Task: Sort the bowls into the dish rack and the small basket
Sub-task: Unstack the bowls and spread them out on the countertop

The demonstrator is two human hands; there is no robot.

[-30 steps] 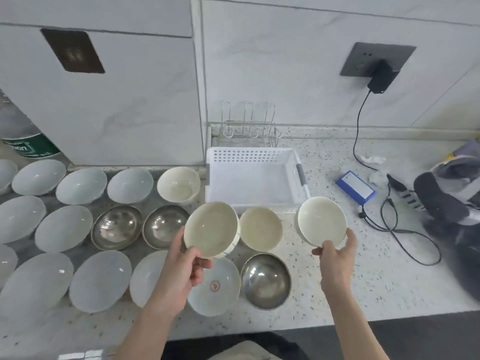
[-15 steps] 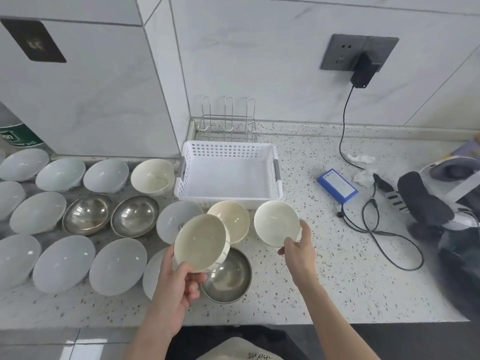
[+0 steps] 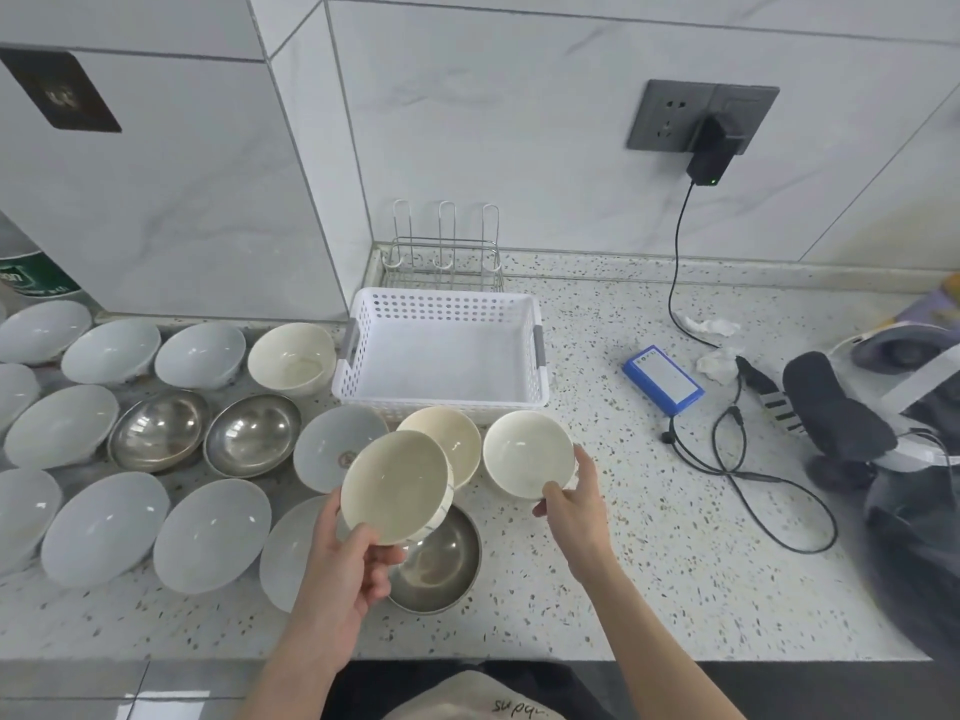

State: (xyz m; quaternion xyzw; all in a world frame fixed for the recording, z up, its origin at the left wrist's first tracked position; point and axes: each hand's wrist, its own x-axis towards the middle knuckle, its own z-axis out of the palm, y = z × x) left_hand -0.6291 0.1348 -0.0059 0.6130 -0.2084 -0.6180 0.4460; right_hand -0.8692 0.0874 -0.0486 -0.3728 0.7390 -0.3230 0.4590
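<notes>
My left hand (image 3: 345, 569) grips a cream bowl (image 3: 395, 485) by its near rim, tilted toward me above the counter. My right hand (image 3: 571, 504) holds a white bowl (image 3: 527, 454) by its near rim, just in front of the white plastic basket (image 3: 441, 309), which has nothing in it. Behind the basket the wire dish rack (image 3: 444, 252) stands bare against the wall. Another cream bowl (image 3: 457, 433) sits between the two held bowls. A steel bowl (image 3: 439, 563) lies under my left hand.
Several pale bowls (image 3: 106, 527) and two steel bowls (image 3: 158, 428) cover the left of the counter. A blue box (image 3: 662, 379), a black cable (image 3: 727, 459) and dark gear (image 3: 841, 418) lie at the right. The counter's front edge (image 3: 467, 657) is near.
Both hands with their bowls have stayed in front of the basket. The view has shifted, so the basket and rack sit more central.
</notes>
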